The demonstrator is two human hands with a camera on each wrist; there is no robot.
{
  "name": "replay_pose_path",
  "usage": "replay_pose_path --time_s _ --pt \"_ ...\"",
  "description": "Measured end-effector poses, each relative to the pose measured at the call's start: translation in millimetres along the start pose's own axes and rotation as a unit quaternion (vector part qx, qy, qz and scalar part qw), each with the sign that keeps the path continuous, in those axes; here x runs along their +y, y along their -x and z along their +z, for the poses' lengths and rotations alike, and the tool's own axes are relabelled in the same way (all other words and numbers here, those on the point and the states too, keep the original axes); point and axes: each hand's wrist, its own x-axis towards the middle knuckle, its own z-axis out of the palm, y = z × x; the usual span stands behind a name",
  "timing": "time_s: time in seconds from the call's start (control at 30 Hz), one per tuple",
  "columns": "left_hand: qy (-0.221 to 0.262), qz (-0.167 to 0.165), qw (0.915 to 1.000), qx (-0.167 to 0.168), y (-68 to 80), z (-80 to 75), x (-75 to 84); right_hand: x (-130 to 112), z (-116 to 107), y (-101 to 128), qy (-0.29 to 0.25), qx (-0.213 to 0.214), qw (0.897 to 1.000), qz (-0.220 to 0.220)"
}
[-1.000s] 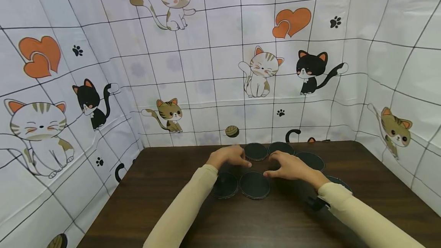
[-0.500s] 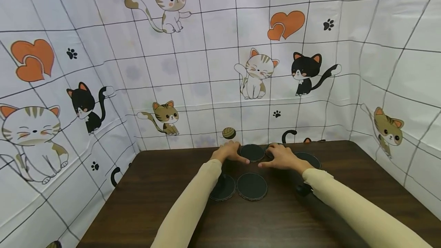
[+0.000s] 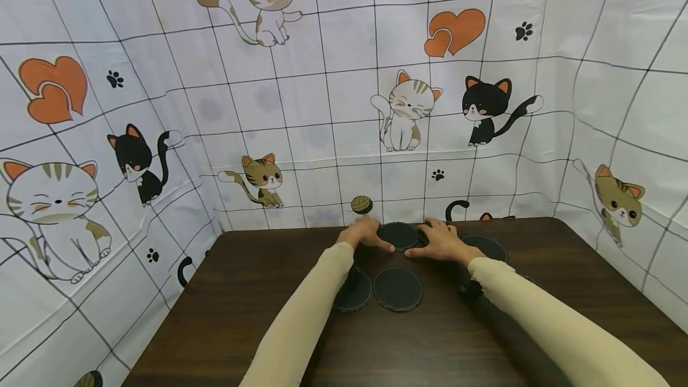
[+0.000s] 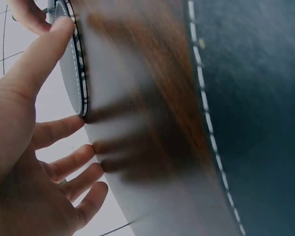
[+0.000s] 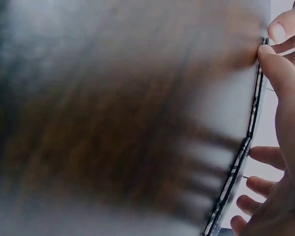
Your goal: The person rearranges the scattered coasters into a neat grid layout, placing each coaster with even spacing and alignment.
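Observation:
Several dark round coasters with pale stitched rims lie on the table. At the far edge, one coaster (image 3: pixel 399 236) sits between my two hands. My left hand (image 3: pixel 364 234) is at its left side, thumb at the near rim; in the left wrist view the thumb and index fingertip meet the coaster's rim (image 4: pixel 80 73), the other fingers loosely bent. On the other side is my right hand (image 3: pixel 442 241), thumb at the near rim and fingers spread over a neighbouring coaster (image 5: pixel 226 189), largely hidden in the head view.
Nearer me lie a left coaster (image 3: pixel 355 290), partly under my left sleeve, and a middle coaster (image 3: pixel 398 289). Another coaster (image 3: pixel 486 247) lies right of my right hand. Behind the dark wooden table (image 3: pixel 258 279) hangs a white cat-print curtain (image 3: pixel 344 100).
Both hands have moved farther over the table and closer in around the far coaster. The right hand has shifted onto the coaster beside it. The coasters look unmoved.

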Motion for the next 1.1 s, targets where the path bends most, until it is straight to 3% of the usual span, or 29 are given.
replay_pose_path --time_s 0.2,0.43,0.7,0.93,1.1 --pt "-0.001 -0.013 0.9999 0.006 -5.5 1.0 3.5 2.2 -2.0 -9.2 -0.015 -0.028 0.999 0.0" --pt "0.008 -0.005 1.0 0.004 -7.4 0.5 2.0 -1.1 -3.5 -19.4 -0.045 -0.027 0.999 0.01" --pt "0.002 0.035 0.9993 0.012 -9.2 5.2 -1.2 2.4 1.2 -20.6 -0.056 -0.005 0.998 -0.003" --pt "0.093 0.081 0.9921 0.02 -5.0 3.4 -8.2 3.6 -0.8 -14.2 -0.085 0.025 0.996 -0.015" --pt "0.139 0.103 0.9844 0.033 4.6 3.0 -10.8 2.5 -14.9 -3.5 -0.083 0.057 0.994 -0.041"
